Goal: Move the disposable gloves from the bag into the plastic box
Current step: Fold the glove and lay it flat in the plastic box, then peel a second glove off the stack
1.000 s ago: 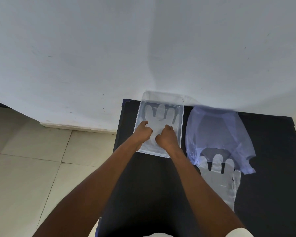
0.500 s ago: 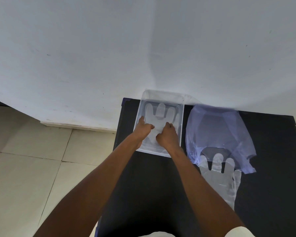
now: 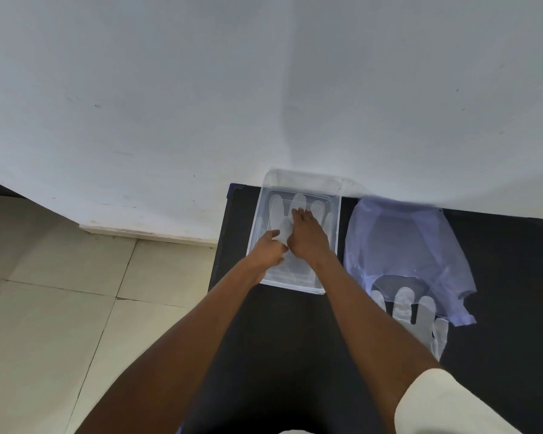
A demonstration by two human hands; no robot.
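One head-worn wide-angle view, steeply down and forward over the dark table (image 3: 499, 308) against the wall (image 3: 201, 89).

no readable text, label, brand, number or sign anywhere in view

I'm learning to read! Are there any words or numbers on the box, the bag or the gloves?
No text can be read anywhere in this picture.
Box: clear plastic, no label seen.
Bag: plain pale blue, no print seen.
Glove in the box: plain, no writing.
Glove by the bag: plain, no writing.
Table, wall and floor: no signs or numbers.
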